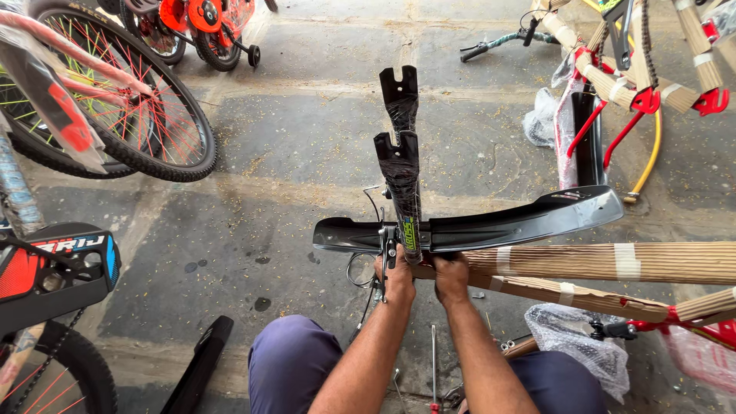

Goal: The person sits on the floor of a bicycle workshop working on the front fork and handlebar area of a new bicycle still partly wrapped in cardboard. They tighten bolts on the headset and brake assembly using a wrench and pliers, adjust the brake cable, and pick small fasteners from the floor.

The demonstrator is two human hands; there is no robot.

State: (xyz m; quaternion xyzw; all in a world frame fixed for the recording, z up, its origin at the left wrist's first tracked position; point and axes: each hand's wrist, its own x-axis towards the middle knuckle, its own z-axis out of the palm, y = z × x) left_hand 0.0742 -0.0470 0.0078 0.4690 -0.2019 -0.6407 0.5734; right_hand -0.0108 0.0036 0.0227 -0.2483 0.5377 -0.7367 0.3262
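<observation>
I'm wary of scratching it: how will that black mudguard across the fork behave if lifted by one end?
The black mudguard looks thin, so it would probably flex. Its glossy surface may be slippery. Long and curved, it would likely swing about the fork.

Bright, even daylight, soft short shadows under the wheel point(115, 100) and mudguard point(491, 226), mild glare on the mudguard's glossy top, sharp focus centre, wide-angle stretch at edges, no motion blur.
</observation>
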